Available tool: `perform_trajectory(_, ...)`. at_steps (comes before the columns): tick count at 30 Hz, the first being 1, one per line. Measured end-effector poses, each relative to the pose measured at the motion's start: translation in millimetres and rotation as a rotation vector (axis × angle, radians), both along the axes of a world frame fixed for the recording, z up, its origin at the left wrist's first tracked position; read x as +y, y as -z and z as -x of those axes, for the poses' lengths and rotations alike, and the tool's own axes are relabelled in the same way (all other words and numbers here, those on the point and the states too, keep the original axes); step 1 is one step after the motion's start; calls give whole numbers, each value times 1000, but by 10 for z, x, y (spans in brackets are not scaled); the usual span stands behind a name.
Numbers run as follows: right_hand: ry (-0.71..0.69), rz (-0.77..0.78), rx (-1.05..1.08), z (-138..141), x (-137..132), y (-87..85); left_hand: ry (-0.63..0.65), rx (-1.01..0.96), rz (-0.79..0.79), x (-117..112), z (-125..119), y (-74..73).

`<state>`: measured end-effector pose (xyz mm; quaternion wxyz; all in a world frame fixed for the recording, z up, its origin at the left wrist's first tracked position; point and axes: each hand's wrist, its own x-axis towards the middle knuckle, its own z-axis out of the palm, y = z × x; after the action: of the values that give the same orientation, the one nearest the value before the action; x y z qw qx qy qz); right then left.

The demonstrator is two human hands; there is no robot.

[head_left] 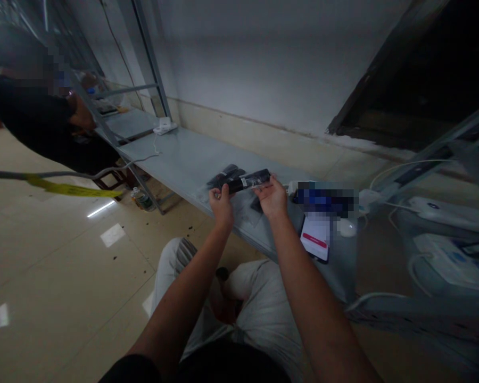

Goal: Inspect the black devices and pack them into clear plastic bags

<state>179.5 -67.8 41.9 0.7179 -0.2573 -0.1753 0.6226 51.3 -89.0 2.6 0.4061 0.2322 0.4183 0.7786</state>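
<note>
A long black packet in clear plastic (247,181), with a small white label on it, is held up level between my two hands over the grey table. My left hand (222,205) grips its left end, thumb on top. At its right end my right hand (272,197) holds it between thumb and fingers, the palm turned partly up. Just behind the left end lie more dark plastic-wrapped packets (225,174) on the table. Another dark, flat thing in clear plastic sits partly hidden below my right hand; I cannot make out what it is.
On the right, a lit phone (315,236) lies beside a white rounded case (346,227). White power strips (453,260) and cables stand farther right. A white adapter (164,126) is at the table's far end. Another person (35,117) sits at the left, near a bottle (141,198).
</note>
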Motion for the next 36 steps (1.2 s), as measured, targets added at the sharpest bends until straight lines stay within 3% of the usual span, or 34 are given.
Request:
perform_trajectory(12,32,-67,-185,87,-16,86,14,1,-32,-6,1,4)
perform_trajectory(24,-1,-92,-181,168,-51,69,43,-31,-25,-23,4,-17)
perform_trajectory(36,-41,-97,-183,178,-50,74,54,95,32,32,-12,-29)
